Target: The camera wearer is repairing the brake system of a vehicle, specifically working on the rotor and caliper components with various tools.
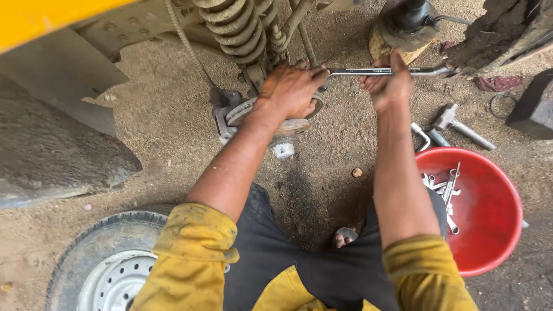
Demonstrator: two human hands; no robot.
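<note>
1. We see our left hand (290, 89) pressed down over the brake disc (294, 124) & hub area, fingers curled shut round the near end of the long wrench (391, 71), just under the coil spring (239, 29).
2. Our right hand (389, 83) is closed in a fist round the wrench shaft further out, thumb up. Both hands grip the same tool, near each other but not touching.
3. The wrench lies approx. level, running from the hub to the right; its far end reaches toward the dark block at upper right (what it touches there, we cannot tell).
4. Right of our right forearm sits a red plastic basin (489, 230) on the dirt floor, w/ several spanners (446, 193) inside.
5. Just beyond the basin lie a hammer (461, 126) and a bent metal piece, on the ground.
6. Bottom left: a removed wheel (106, 262) lying flat, tyre on a pale steel rim.
7. A yellow body panel (40, 17) shows at top left, w/ a grey mudguard below it.
8. Our sleeves are yellow & dirty, trousers dark (a sandalled toe peeks out between the knees).
</note>
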